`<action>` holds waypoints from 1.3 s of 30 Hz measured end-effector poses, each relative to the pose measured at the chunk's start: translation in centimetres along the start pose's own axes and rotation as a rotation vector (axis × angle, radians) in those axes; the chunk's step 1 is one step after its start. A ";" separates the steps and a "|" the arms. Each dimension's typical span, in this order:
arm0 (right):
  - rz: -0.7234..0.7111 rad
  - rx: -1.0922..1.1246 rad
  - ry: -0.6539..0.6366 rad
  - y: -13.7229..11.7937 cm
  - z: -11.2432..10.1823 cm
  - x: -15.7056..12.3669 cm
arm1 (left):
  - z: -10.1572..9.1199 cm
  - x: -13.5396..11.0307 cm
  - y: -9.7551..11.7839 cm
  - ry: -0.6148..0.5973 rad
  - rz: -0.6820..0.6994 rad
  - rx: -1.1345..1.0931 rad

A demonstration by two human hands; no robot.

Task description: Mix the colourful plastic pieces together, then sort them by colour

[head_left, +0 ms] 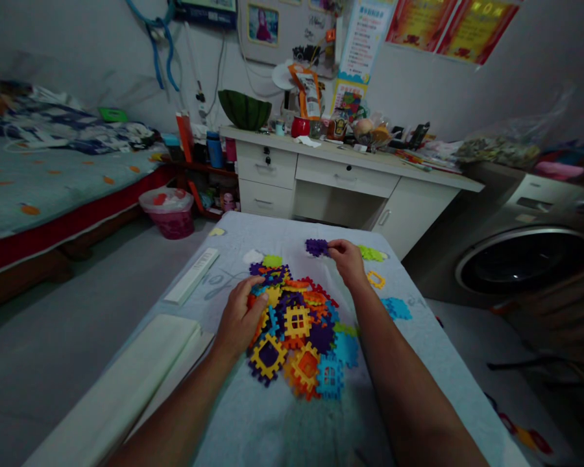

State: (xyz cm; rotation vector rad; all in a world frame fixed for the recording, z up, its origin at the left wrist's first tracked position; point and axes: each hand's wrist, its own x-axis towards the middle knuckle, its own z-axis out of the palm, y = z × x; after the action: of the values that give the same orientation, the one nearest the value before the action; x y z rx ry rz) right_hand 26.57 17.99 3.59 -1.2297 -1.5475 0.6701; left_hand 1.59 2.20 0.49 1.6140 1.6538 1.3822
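Observation:
On the cloth-covered table lies a heap of notched plastic building tiles in purple, yellow, orange, red and blue. My left hand rests against the heap's left side, fingers apart and touching the pieces. Past the heap, my right hand pinches the edge of a purple tile just at or above the tabletop; I cannot tell if it touches the cloth. Nearest me in the heap are a yellow window-shaped tile, a yellow frame and a blue window-shaped tile.
Along the table's right side lie a green tile, a yellow ring piece and blue tiles. A white strip and a long pale box lie on the left. Beyond stand a desk and a washing machine.

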 end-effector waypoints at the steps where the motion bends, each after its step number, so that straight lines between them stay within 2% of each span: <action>1: 0.031 -0.011 0.078 0.6 -0.7 0.3 | 0.0 0.0 0.1 -0.001 0.001 -0.002; 4: 0.110 -0.056 0.256 2.6 -2.2 0.9 | -0.1 0.0 0.2 0.000 -0.001 -0.002; 8: 0.119 -0.143 0.332 4.5 -2.2 1.2 | -0.1 -0.1 0.3 0.005 -0.007 -0.004; 15: 0.083 -0.418 0.217 5.8 -0.5 1.3 | 0.1 -0.1 -0.2 -0.009 0.003 -0.021; 22: 0.022 -0.477 0.064 6.1 -0.2 0.9 | 0.0 -0.2 0.1 0.000 -0.019 -0.024; 26: 0.004 -0.467 0.022 5.4 -0.3 0.7 | 0.0 -0.2 -0.1 0.012 -0.039 -0.039; 29: -0.011 -0.446 -0.017 3.7 -0.5 0.8 | 0.1 -0.2 -0.3 0.004 -0.035 -0.039; 31: -0.052 -0.407 -0.105 1.8 -0.5 0.6 | 0.1 -0.3 -0.4 -0.001 -0.032 -0.040; 33: -0.110 -0.335 -0.278 -0.4 -0.2 0.0 | 0.2 -0.2 -0.4 -0.003 -0.024 -0.037; 36: -0.191 -0.236 -0.582 -3.8 1.2 -1.4 | 0.2 -0.1 -0.3 -0.003 0.007 -0.026; 39: -0.264 -0.234 -0.748 -6.1 2.9 -3.1 | 0.2 0.1 -0.3 -0.009 0.028 -0.019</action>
State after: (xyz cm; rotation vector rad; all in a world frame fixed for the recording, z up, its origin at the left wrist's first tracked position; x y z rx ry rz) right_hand 21.51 13.62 6.74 -0.9484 -2.4153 0.8410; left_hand 1.56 2.40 0.17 1.6364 1.6138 1.3979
